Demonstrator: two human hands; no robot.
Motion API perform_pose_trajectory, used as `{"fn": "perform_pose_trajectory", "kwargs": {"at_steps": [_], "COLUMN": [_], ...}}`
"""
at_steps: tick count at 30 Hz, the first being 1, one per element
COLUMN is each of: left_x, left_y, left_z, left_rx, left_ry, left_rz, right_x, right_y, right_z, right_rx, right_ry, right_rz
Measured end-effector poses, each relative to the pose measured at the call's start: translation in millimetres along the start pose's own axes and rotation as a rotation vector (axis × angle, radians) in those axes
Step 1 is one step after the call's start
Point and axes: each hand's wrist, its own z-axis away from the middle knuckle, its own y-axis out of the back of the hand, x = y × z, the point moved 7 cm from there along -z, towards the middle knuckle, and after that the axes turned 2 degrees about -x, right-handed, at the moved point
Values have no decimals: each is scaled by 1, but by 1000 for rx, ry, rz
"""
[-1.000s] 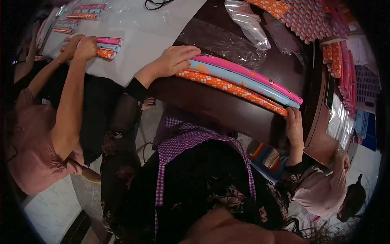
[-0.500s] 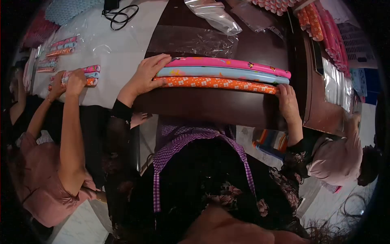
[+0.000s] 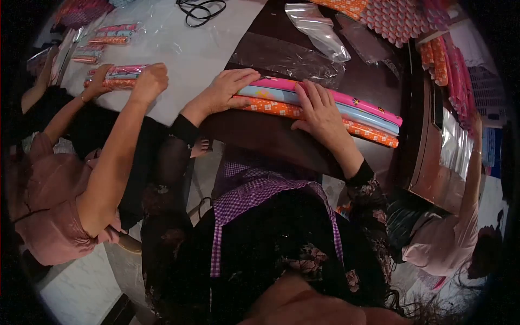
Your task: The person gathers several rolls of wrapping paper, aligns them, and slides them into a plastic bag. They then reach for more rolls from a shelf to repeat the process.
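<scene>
Three long rolls of printed wrapping paper lie side by side on the dark table before me: a pink roll [image 3: 374,112], a light blue roll [image 3: 357,115] and an orange roll [image 3: 374,134] with white squares. My left hand [image 3: 222,93] is closed round their left ends, thumb on the near side and fingers on the far side. Across the middle of the rolls lies my right hand [image 3: 323,112], fingers stretched out flat over them and thumb apart at the near edge.
Clear plastic sleeves [image 3: 319,32] lie behind the rolls. To the left, a co-worker's hands [image 3: 151,82] hold a wrapped bundle on a white table [image 3: 173,59]. A black cable [image 3: 200,13] lies there. More clear sleeves [image 3: 455,143] and another person's arm [image 3: 474,162] are at right.
My right hand has left the rolls' right ends and now lies over their middle. My left hand stays at the left ends. The view has shifted.
</scene>
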Motion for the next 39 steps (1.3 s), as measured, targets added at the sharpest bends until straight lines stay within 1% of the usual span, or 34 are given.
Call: {"fn": "perform_pose_trajectory", "kwargs": {"at_steps": [2, 6, 8, 9, 11, 12, 13, 15, 19, 21, 22, 24, 27, 31, 33, 34, 36, 37, 39], "left_x": [-6, -1, -6, -7, -26, -20, -17, -20, 0, 5, 5, 2, 3, 6, 6, 9, 12, 9, 0], "left_y": [-9, -5, -5, -8, -4, 3, 2, -1, -8, -10, -12, -12, -15, -15, -14, -12, -11, -13, -11], "left_z": [0, 3, 4, 4, 11, 13, 14, 20, 10, 5, 4, 5, 4, 4, 2, 0, 2, 2, 4], "left_rx": [30, 43, 61, 72, 392, 420, 425, 574, 556, 498, 491, 554, 589, 560, 503, 502, 532, 531, 654], "left_ry": [-63, -35, -23, -13, 136, 269, 273, 406, 414, 423, 421, 424, 400, 343, 410, 408, 412, 414, 361], "left_rz": [26, 9, 97, 94, 891, 996, 989, 1158, 1136, 982, 982, 1058, 1081, 1061, 907, 907, 1003, 1002, 1276], "right_x": [-1, -3, -3, -4, 1, 0, 1, 1, -3, -3, -2, -1, -3, -5, -3, -3, -5, -5, -6], "right_y": [-8, -13, -14, -14, -22, -23, -24, -25, -20, -21, -22, -22, -19, -24, -26, -25, -25, -25, -24], "right_z": [-18, -26, -27, -28, -28, -28, -28, -29, -31, -31, -31, -32, -33, -36, -36, -36, -35, -35, -35], "right_rx": [-53, -90, -50, -52, -157, -155, -148, -146, -100, -92, -102, -110, -111, -136, -148, -138, -127, -134, -139], "right_ry": [-6, 9, 19, 35, -67, -56, -55, -55, 6, 7, 0, -14, 15, 6, -9, 0, 10, 10, 10], "right_rz": [-28, -65, -16, -15, -63, -66, -71, -78, -29, -10, -33, -60, -61, -74, -85, -80, -79, -72, -65]}}
